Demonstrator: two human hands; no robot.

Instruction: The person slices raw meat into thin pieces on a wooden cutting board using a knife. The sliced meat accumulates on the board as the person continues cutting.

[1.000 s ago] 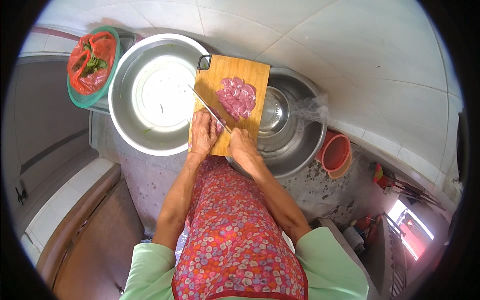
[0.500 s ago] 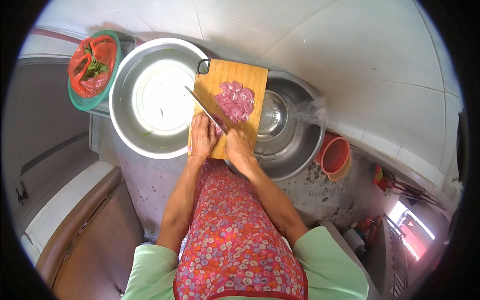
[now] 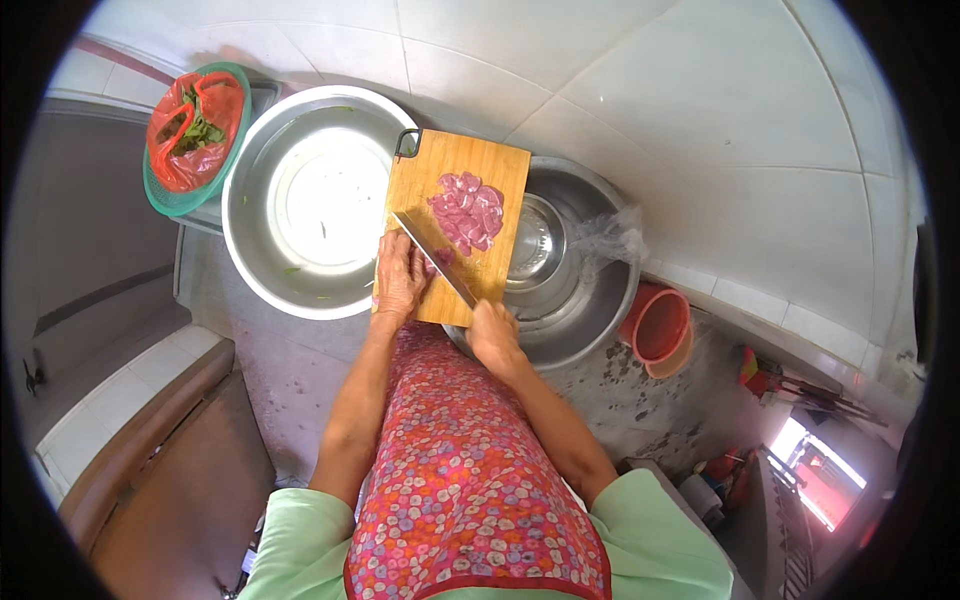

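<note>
Left hand (image 3: 400, 280): flat on the near left part of the wooden cutting board (image 3: 420, 170), fingers bent down over a small piece of raw meat, fingertips just beside the knife blade.
Right hand (image 3: 493, 335): at the near edge of the cutting board, closed around the knife handle.
Knife (image 3: 432, 254): blade slanting across the near half of the cutting board, tip toward the far left, edge down beside the left fingertips.
Sliced meat (image 3: 468, 210): pink pile of cut pieces on the far right half of the cutting board, just beyond the blade.
Cutting board: bamboo-coloured, with a dark loop at its far left corner, resting across the rims of two metal basins.
Large steel basin (image 3: 300, 200): left of the cutting board, a few green scraps inside.
Second steel basin (image 3: 560, 290): right of the cutting board and partly under it, with a clear plastic bag (image 3: 605, 240) on its far rim.
Green basket (image 3: 180, 195): well left of the cutting board, holding a red plastic bag (image 3: 190, 125) with greens.
Orange buckets (image 3: 655, 330): right of the cutting board, past the second basin.
Apron (image 3: 460, 470): red, flowered, directly below the cutting board.
</note>
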